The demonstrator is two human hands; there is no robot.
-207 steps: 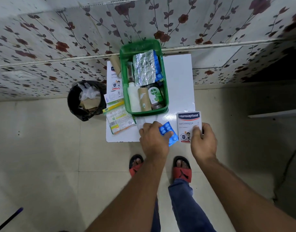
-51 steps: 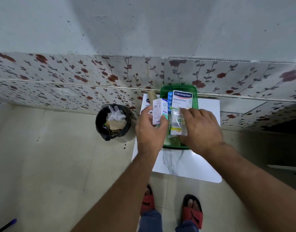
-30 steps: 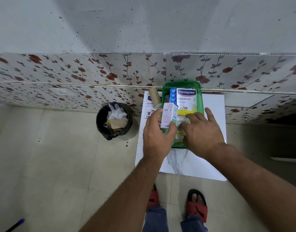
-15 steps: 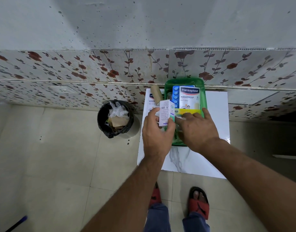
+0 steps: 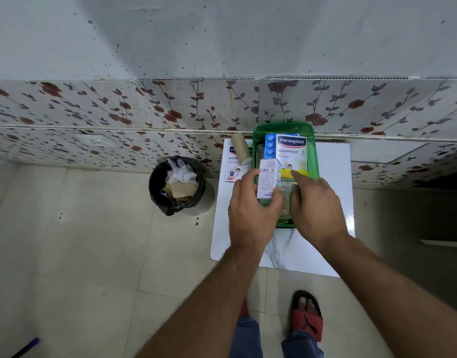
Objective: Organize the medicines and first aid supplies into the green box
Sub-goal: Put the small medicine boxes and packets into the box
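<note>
Left hand (image 5: 250, 210) has slid the small white carton (image 5: 267, 178) lower over the green box (image 5: 312, 161) since half a second ago, grip clamped on it. Right hand (image 5: 316, 205) reaches in beside it, fingers bent down; its grip I cannot tell. Box sits at the bench (image 5: 333, 202) back edge, against the wall; bare bench to the right.

Dim, even light; wide-angle bending at edges.
</note>
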